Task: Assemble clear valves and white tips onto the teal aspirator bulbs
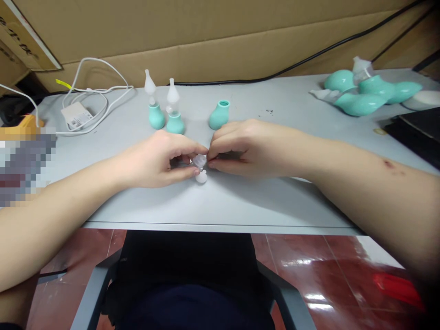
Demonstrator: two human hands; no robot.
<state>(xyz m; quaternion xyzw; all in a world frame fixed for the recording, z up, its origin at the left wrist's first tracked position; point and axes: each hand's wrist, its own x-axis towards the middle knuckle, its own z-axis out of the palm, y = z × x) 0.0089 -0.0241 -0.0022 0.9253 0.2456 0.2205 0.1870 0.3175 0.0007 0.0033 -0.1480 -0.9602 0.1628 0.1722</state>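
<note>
Landmark: open teal bulb (219, 115), upright on grey counter (268, 213). Clear piece (199, 161) lies nearer the person, slightly left of the bulb, clamped in the left hand's (154, 160) fingers. Right hand (249, 146) in front of the bulb, fingers nearly together; grip, cannot tell. Two white-tipped bulbs (156, 117) stand left of it.

Place: office-like workspace | grey desk (154, 208) | cardboard backing (206, 36) | chair armrest (288, 293) | white adapter (77, 114) | tiled floor (305, 270)
</note>
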